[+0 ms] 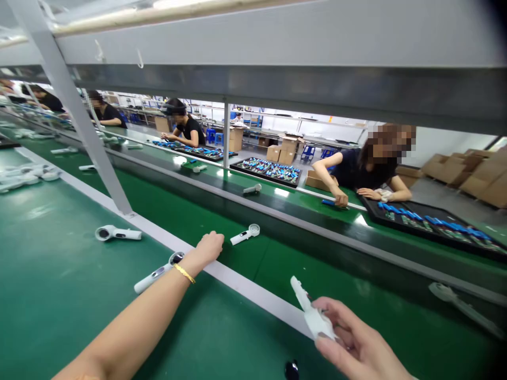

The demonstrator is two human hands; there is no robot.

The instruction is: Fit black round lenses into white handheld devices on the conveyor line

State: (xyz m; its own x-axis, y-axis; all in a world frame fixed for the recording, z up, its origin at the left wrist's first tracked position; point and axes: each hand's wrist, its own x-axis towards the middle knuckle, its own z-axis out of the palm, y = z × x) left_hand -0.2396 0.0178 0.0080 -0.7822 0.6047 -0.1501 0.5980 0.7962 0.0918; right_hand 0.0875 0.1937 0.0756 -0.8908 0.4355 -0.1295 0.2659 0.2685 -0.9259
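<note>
My right hand (352,338) grips a white plastic handheld fan housing (315,316) between thumb and fingers, tilted above the pale edge strip. My left hand (209,248), with a gold bracelet at the wrist, reaches over the green conveyor belt. Its fingers curl downward, and whatever they may hold is hidden. Just beyond it, apart from the hand, a white fan housing with a round ring head (245,234) lies on the belt. Under my left wrist rests another white housing (152,278), partly covered. A small glossy black part (292,369) sits near my right hand.
One more white housing (119,234) lies on the green table, left of a slanted metal post (79,111). Several pile up farther left (29,177). Across the belt, a person (364,169) works beside a black tray (435,224) of blue parts. An overhead beam (253,42) spans the top.
</note>
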